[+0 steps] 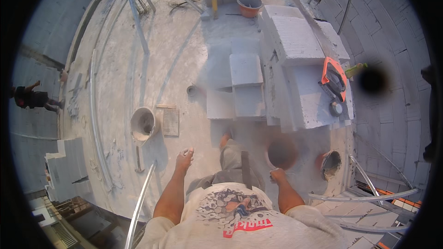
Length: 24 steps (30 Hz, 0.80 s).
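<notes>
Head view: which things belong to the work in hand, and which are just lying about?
In hand: right hand gripping a blurred reddish-brown bucket; left hand near the metal rail.

Lying about: grey mortar bucket; orange-handled saw on the white block stack; orange bucket; orange tub; flat board.

Dusty concrete floor (184,55) in daylight; grey block wall (392,32) at right; stacked white blocks (295,60); metal rails (94,110) at left.
</notes>
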Tool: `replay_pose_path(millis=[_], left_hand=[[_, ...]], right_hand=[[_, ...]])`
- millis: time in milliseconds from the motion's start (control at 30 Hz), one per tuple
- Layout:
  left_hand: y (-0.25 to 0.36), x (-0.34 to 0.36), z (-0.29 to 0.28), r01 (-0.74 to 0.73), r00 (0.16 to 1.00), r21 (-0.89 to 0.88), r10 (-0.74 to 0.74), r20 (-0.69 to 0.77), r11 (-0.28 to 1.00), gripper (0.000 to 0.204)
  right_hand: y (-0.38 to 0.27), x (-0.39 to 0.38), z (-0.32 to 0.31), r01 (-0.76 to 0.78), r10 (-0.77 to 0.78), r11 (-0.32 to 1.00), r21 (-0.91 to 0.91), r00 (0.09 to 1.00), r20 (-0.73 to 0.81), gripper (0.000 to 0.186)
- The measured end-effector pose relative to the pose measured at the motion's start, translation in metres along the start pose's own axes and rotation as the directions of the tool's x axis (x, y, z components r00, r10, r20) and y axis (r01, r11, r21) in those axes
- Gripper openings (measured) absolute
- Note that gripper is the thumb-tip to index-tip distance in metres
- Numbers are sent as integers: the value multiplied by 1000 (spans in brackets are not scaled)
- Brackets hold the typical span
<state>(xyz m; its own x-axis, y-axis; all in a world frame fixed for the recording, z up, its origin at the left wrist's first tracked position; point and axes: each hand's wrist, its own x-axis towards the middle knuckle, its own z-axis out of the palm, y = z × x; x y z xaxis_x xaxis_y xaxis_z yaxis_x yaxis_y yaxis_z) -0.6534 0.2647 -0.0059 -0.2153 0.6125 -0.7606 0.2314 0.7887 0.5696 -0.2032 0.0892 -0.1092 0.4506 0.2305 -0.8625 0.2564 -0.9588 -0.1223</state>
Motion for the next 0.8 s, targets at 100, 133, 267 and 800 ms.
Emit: replay_pose_path(millis=[100, 133, 267, 800], left_hand=[[81, 53, 50, -53, 990, 35, 48, 135, 998, 90], [109, 80, 70, -76, 982, 6, 74, 174, 997, 92], [184, 199, 146, -181, 950, 64, 158, 269, 981, 105], [287, 409, 264, -76, 898, -174, 143, 416, 982, 80]], right_hand=[[-109, 11, -6, 647, -582, 235, -725, 691, 429, 23], [-152, 7, -6, 593, -579, 675, -439, 794, 183, 25], [-222, -20, -6, 370, -430, 845, 387, 900, 76, 31], [-93, -133, 111, -683, 576, 547, 483, 726, 375, 17]])
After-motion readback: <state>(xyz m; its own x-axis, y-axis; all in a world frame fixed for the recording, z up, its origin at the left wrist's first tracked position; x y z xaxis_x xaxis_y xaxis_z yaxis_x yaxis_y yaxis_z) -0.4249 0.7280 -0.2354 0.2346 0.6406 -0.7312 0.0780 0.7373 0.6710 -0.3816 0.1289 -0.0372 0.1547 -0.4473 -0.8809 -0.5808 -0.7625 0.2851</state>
